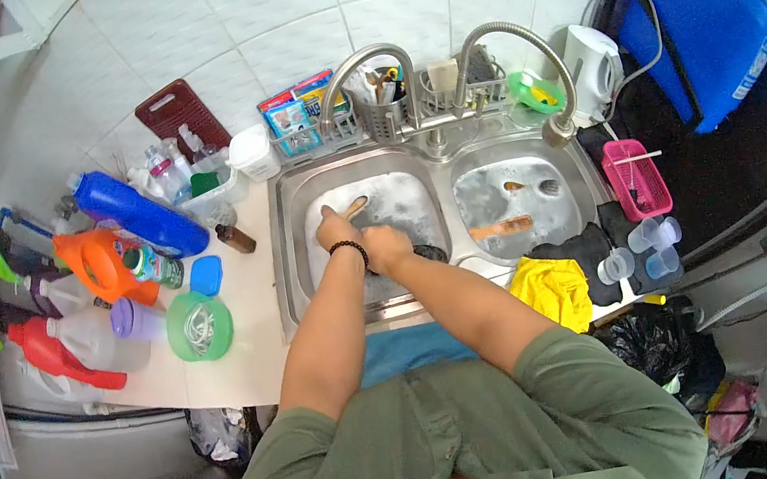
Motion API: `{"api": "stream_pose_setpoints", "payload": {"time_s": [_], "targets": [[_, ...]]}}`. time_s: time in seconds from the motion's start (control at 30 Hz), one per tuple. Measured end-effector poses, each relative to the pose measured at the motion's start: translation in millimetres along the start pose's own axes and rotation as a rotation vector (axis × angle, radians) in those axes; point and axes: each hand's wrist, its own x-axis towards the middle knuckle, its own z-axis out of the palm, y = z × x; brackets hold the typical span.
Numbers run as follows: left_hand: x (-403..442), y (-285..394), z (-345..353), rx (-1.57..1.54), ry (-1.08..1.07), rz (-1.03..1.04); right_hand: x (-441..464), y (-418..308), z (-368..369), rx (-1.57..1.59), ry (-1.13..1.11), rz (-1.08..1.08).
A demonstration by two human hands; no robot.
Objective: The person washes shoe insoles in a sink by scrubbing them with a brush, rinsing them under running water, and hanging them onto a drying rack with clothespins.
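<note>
Both my hands are over the soapy left sink basin (293,255). My left hand (335,229), with a dark beaded bracelet at its wrist, is closed around a tan, handle-like piece (357,206); its far end sticks out past the fingers. Close beside it, my right hand (389,245) is closed, and its fingers hide whatever it grips. A dark object (430,252) lies in the suds just right of that hand; I cannot tell its kind. In the sudsy right basin (585,167) floats a flat wooden utensil (501,228), with a drain strainer (549,186) behind it.
Two curved faucets (411,72) rise behind the basins, near a utensil holder (386,117). Bottles and a green bowl (199,326) crowd the left counter. A yellow cloth (552,293), plastic cups (616,265), a pink basket (634,179) and a white kettle (592,73) are at right.
</note>
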Motion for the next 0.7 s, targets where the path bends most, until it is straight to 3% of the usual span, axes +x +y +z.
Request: {"api": "stream_pose_setpoints", "payload": {"time_s": [0.13, 0.23, 0.3, 0.33, 0.43, 0.5, 0.53, 0.63, 0.67, 0.7], "targets": [[-10, 6, -21, -0.295, 0.046, -0.12, -7, -7, 5, -0.072, -0.006, -0.138], [6, 2, -33, -0.132, 0.032, -0.003, -21, -20, -5, -0.032, 0.0, -0.174], [18, -1, -39, 0.042, -0.107, 0.038, -21, -18, 2, -0.03, 0.038, -0.211], [25, 5, -40, 0.02, -0.202, 0.036, -17, -19, 0, -0.035, 0.067, -0.233], [17, 41, -50, -0.258, -0.529, -0.043, -15, -25, -16, 0.39, 0.158, -0.366], [-25, 87, -60, -0.306, -0.624, 0.034, -4, -29, -32, 0.52, 0.319, -0.572], [-21, 99, -64, -0.285, -0.68, 0.102, -8, -38, -50, 0.485, 0.257, -0.478], [-22, 142, -79, -0.296, -0.898, 0.177, -12, -67, -91, 1.065, -0.21, -0.422], [-27, 159, -87, -0.313, -0.978, 0.183, -18, -79, -113, 0.545, -0.013, -0.447], [-36, 177, -94, -0.281, -0.929, 0.183, -15, -88, -121, 0.522, 0.085, -0.5]]}}
